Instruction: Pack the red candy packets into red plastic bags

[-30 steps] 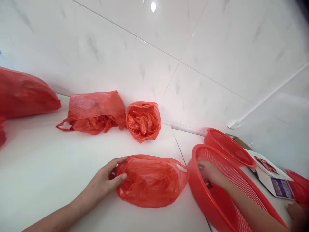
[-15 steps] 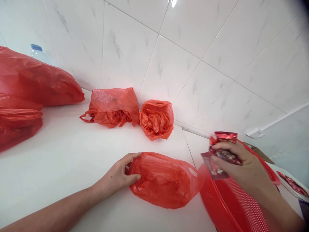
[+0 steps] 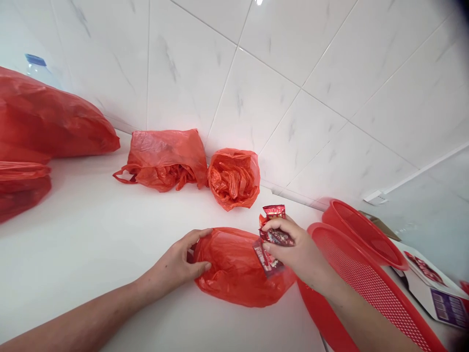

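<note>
A red plastic bag (image 3: pixel 234 274) lies on the white counter in front of me. My left hand (image 3: pixel 179 264) pinches its left edge between thumb and fingers. My right hand (image 3: pixel 296 249) hovers over the bag's right end, closed on a few small red snack packets (image 3: pixel 273 237). To the right of that hand stands a red mesh basket (image 3: pixel 366 293), with my right forearm across its rim.
A second red basket (image 3: pixel 366 230) sits behind the first. Two crumpled red bags (image 3: pixel 164 159) (image 3: pixel 234 178) rest against the tiled wall, and larger full red bags (image 3: pixel 44 122) lie at the left. A printed card (image 3: pixel 439 298) lies at the far right.
My right hand came out of the basket holding snack packets and moved left over the bag. My left hand kept its hold on the bag's edge.
</note>
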The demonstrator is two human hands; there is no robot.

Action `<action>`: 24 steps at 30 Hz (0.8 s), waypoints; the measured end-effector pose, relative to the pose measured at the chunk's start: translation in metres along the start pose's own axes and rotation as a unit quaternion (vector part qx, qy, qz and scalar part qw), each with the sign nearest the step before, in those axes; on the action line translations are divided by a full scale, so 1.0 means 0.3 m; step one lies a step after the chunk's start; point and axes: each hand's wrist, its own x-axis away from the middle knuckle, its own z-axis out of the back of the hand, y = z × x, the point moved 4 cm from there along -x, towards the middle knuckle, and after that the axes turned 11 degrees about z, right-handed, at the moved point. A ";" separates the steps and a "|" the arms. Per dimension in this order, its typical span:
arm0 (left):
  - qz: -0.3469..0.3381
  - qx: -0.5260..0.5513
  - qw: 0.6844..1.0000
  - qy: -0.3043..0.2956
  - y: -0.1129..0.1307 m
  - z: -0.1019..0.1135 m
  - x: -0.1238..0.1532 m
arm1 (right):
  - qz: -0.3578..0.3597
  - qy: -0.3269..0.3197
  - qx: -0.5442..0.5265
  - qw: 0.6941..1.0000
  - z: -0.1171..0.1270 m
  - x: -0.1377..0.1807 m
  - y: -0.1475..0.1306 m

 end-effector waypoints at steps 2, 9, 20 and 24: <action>-0.006 0.003 1.000 -0.001 -0.006 -0.002 -0.001 | 0.018 -0.025 -0.006 1.000 -0.046 -0.002 0.015; -0.009 -0.005 1.000 -0.002 -0.015 -0.004 -0.004 | 0.026 -0.080 0.001 0.996 -0.063 0.010 0.031; -0.010 -0.014 1.000 -0.005 -0.004 -0.009 0.002 | -0.010 -0.078 -0.037 0.996 0.005 0.047 0.034; -0.005 -0.021 1.000 -0.006 0.005 -0.010 0.006 | -0.021 -0.137 -0.087 0.986 -0.057 0.051 0.043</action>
